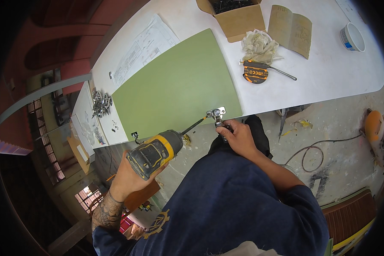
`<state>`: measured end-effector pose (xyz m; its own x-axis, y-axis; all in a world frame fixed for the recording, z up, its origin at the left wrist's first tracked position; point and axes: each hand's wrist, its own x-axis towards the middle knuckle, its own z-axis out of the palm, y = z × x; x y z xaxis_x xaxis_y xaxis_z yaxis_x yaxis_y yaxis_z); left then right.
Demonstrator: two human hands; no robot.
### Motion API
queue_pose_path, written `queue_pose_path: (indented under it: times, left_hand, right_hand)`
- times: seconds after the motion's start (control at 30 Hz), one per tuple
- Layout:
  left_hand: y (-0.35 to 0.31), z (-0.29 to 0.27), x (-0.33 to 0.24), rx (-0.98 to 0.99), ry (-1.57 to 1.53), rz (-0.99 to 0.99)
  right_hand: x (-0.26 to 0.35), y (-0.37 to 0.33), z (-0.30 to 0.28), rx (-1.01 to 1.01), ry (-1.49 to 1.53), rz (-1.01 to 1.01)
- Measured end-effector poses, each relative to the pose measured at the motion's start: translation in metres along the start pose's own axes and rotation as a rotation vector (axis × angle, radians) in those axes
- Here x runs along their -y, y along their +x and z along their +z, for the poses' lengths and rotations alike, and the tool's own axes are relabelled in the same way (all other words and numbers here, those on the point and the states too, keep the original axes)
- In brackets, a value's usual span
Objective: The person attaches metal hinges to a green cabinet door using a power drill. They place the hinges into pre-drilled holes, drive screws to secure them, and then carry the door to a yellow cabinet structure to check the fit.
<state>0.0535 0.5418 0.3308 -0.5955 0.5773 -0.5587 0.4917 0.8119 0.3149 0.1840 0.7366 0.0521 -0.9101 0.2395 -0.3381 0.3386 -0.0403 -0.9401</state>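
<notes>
My left hand (130, 176) is wrapped round the grip of a yellow and black cordless drill (155, 152). Its long bit reaches right and up, with the tip at the edge of a metal cabinet hinge (217, 112). That hinge lies on the near right corner of a green panel (175, 77). The fingers of my right hand (240, 135) are closed on the hinge's arm, which sticks out past the panel's edge. A second hinge (135, 137) sits at the panel's near left corner, beside the drill.
The white table (311, 81) carries a cardboard box (239, 21), a crumpled cloth (260, 46), an orange and black tape measure (255, 71), a screwdriver (282, 73), a brown cardboard piece (289, 30), a white tub (352, 37), drawings (145, 49) and piled hinges (101, 103). A cable (320, 145) lies on the floor.
</notes>
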Motion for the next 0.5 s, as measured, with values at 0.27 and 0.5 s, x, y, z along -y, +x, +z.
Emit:
queue_pose_path:
  times: [0.27,0.5]
  left_hand:
    - [-0.0037,0.0016,0.0058,0.013,0.07,-0.008]
    - [-0.0035,0.002,0.0062,0.015,0.057,-0.004]
  right_hand:
    - [0.0006,0.0001,-0.0004,0.011,0.007,0.017]
    - [-0.0023,0.0002,0.0015,-0.014,0.011,-0.027]
